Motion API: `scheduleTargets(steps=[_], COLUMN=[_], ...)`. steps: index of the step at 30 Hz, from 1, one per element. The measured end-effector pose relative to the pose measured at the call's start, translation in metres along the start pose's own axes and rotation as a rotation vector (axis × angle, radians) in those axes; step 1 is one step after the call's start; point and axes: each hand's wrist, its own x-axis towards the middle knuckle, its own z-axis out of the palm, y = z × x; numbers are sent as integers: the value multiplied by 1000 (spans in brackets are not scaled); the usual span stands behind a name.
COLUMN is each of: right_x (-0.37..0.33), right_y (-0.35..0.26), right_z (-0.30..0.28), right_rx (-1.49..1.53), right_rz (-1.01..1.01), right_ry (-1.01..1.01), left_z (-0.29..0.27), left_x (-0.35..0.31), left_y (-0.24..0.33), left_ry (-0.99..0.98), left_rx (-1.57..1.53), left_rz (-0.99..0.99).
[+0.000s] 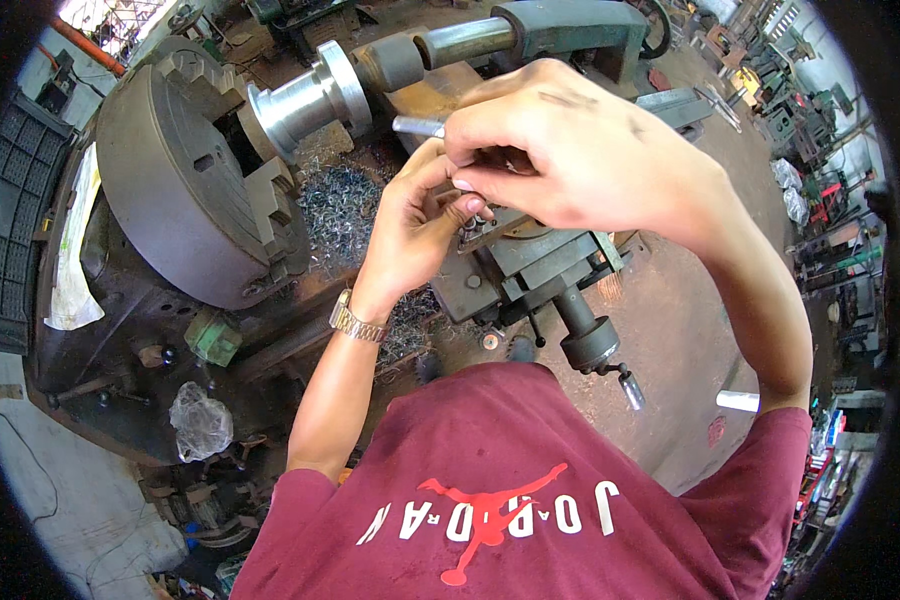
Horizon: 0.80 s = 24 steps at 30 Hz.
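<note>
Watching remotely through the head camera, I saw one maroon shirt [530, 450] nearest, at six o'clock, and two bare forearms reaching past it. One metal-banded wristwatch [358, 322] circled the left wrist, just below nine o'clock.

Both hands met above the middle of my view. The left hand [415, 225], at eleven o'clock, had its thumb and fingers bent in close under the other's fingertips; I could not tell whether it gripped anything. The right hand [580, 150], at one o'clock, was closed in a narrow pinch around one rod [415, 126], slim and silver, whose bare end stuck out leftward, just short of twelve o'clock.

Beneath them, at two o'clock, I had one dark machine slide [550, 265], with one crank [592, 345] between three and four o'clock, ending in one silver grip [632, 392].

On the left I counted one crumpled clear plastic bag [202, 420] at eight o'clock and one green block [213, 337] near nine. Metal chips [340, 210], too many to count, lay heaped at ten o'clock.

Beyond, one big round chuck [175, 190] filled ten o'clock; one shiny flanged workpiece [305, 100] ran out from its face at eleven, and one green-grey tailstock [575, 30] stood farther back at one.
</note>
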Motion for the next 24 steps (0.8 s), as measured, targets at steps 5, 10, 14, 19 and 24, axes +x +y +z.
scheduleTargets(steps=[5, 10, 14, 19, 24], right_x=[8, 13, 7, 2, 2], right_y=[22, 44, 27, 5, 15], right_z=[-8, -1, 10, -3, -26], right_rx=[27, -65, -107, 1, 149], right_rz=[-439, -395, -253, -2, -65], right_ry=[177, 150, 198, 124, -74], left_z=[-2, -6, -2, 15, 10], left_x=[2, 5, 1, -2, -1], left_y=[-5, -2, 8, 6, 0], left_ry=[3, -32, 66, 128, 142], left_rx=[37, 67, 144, 136, 161], left_rz=[38, 16, -105, 76, 41])
